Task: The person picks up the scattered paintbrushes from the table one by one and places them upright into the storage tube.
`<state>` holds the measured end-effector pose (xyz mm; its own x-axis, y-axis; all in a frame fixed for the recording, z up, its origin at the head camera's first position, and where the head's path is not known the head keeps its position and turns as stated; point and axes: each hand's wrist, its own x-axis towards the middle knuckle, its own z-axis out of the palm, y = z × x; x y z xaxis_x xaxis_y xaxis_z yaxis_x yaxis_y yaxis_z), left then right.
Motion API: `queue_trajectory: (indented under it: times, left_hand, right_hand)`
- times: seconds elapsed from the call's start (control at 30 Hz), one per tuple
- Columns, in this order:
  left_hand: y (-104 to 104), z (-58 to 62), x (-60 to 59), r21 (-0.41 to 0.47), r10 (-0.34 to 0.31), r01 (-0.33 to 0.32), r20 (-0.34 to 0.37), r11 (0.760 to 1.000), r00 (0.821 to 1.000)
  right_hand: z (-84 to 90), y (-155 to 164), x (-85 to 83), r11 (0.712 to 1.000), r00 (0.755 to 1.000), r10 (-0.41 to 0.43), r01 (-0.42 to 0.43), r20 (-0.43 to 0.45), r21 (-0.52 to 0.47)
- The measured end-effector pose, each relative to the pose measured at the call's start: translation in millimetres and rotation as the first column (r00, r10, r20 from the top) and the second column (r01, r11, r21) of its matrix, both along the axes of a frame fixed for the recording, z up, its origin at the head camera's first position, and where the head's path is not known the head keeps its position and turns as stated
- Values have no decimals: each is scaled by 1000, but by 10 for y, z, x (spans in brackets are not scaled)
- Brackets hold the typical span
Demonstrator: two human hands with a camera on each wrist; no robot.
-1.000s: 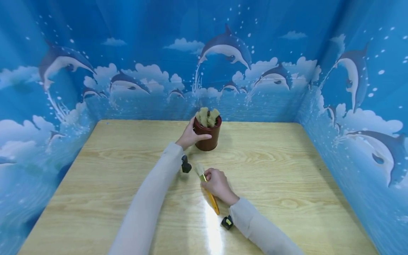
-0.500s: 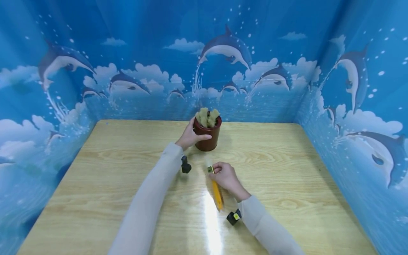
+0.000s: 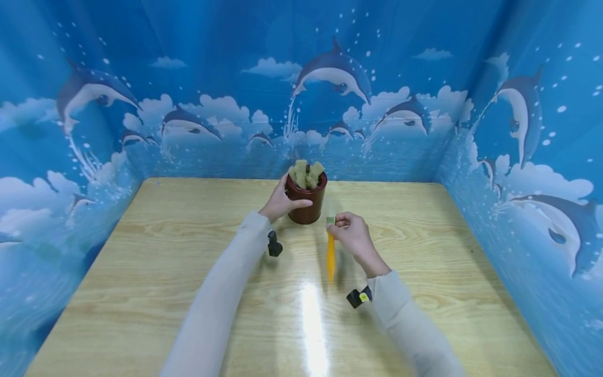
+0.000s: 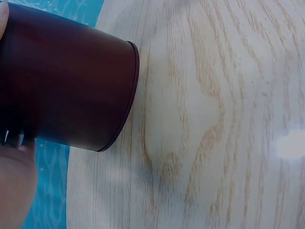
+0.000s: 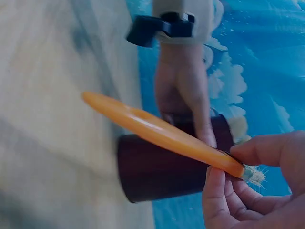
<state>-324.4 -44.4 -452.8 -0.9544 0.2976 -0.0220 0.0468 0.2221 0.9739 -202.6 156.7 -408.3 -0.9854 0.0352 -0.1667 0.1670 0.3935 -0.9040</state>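
Note:
A dark red-brown round pot point(image 3: 307, 209) stands near the table's back edge, with several pale, greenish-beige upright pieces point(image 3: 305, 174) sticking out of its top. My left hand point(image 3: 281, 201) grips the pot from its left side, thumb across the front. In the left wrist view the pot wall point(image 4: 66, 76) fills the upper left. Just right of the pot, my right hand point(image 3: 353, 233) pinches a paintbrush point(image 3: 331, 256) near its metal band. Its orange handle point(image 5: 162, 133) hangs downward in the head view; the pale bristles point(image 5: 256, 176) show past the fingers in the right wrist view.
The wood-grain table point(image 3: 188, 251) carries a bright light reflection at its front middle. A blue curtain point(image 3: 226, 141) printed with dolphins borders the back and sides. Each wrist wears a small black camera point(image 3: 359, 297).
My right hand has lifted the paintbrush and carried it away from me and to the right, and the handle has swung to point nearly straight down. My left hand and the pot stay put.

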Motion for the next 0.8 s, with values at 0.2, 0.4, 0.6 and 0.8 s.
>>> queue_trajectory:
  times: [0.2, 0.4, 0.6, 0.8]
  left_hand:
    - [4, -29, -19, 7, -3, 3, -7, 1000, 1000]
    - [-1, -24, -23, 1, -6, 6, 6, 1000, 1000]
    - [-2, -17, -16, -5, 0, 0, 6, 1000, 1000]
    - [-3, 36, 20, -8, 1, -1, 19, 1000, 1000]
  right_hand:
    - [204, 75, -102, 999, 999, -32, 30, -36, -45]
    - [382, 122, -199, 994, 995, -66, 59, -75, -94]
    - [557, 149, -247, 986, 986, -98, 78, -135, -149]
    - [671, 175, -293, 978, 971, -128, 90, -202, -189]
